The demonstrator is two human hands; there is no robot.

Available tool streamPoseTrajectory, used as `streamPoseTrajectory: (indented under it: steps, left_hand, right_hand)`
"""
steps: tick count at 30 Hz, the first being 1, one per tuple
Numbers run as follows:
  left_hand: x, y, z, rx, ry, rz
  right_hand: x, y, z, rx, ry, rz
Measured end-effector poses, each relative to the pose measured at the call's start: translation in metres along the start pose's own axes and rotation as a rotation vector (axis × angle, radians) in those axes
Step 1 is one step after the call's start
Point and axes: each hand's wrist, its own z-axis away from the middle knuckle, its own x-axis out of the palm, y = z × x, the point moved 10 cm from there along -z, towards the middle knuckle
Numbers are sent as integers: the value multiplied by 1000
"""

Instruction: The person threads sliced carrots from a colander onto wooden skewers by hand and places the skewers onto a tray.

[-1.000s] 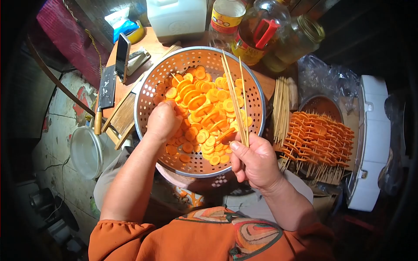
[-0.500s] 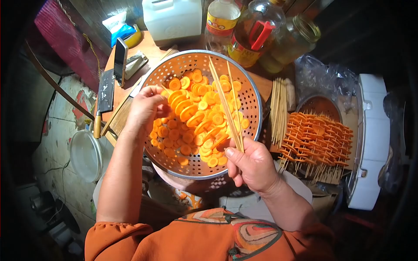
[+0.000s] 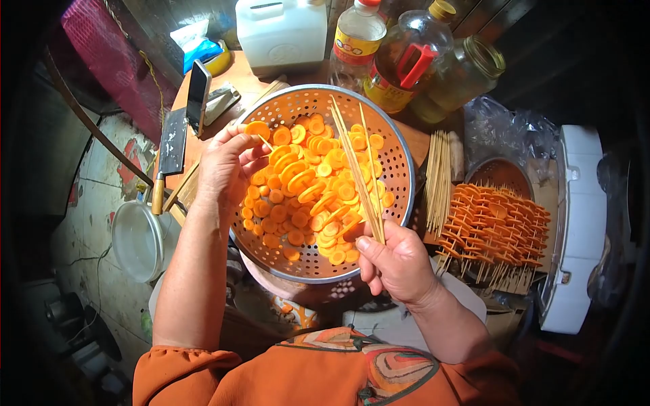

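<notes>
My left hand point(image 3: 229, 159) pinches a round orange carrot slice point(image 3: 257, 130) at the left side of the colander, close to the pointed tip of a skewer. A row of carrot slices point(image 3: 298, 181) is threaded on that skewer and slants down toward my right hand point(image 3: 398, 262). Closed around several thin bamboo skewers point(image 3: 359, 172), my right hand is at the colander's lower right; most of these sticks are bare and point upward. Many loose carrot slices point(image 3: 296, 237) lie below in the perforated metal colander point(image 3: 261, 254). My right fingers hide the threaded skewer's lower end.
Finished carrot skewers point(image 3: 497, 223) are stacked at right beside a bundle of bare skewers point(image 3: 437, 179). Behind stand a white jug point(image 3: 281, 37), bottles point(image 3: 355, 47) and a glass jar point(image 3: 460, 78). A cleaver point(image 3: 173, 145) and phone point(image 3: 198, 95) sit left, above a white bucket point(image 3: 139, 240).
A carrot slice now shows at my left fingertips, near the skewer tip. My right hand keeps its hold on the skewers. The whole view has shifted slightly.
</notes>
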Motion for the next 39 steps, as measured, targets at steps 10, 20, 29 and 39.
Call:
streamPoseTrajectory:
  steps: [10, 20, 29, 39]
  left_hand:
    - [17, -1, 5, 70, -111, -16]
    - [24, -4, 9, 96, -100, -134]
    - [23, -5, 9, 93, -98, -176]
    - [14, -16, -5, 126, -94, -271]
  right_hand:
    - [-6, 2, 1, -7, 41, -13]
    - [-6, 3, 0, -26, 37, 6]
    - [-5, 5, 0, -21, 52, -34]
    - [-10, -1, -3, -62, 76, -149]
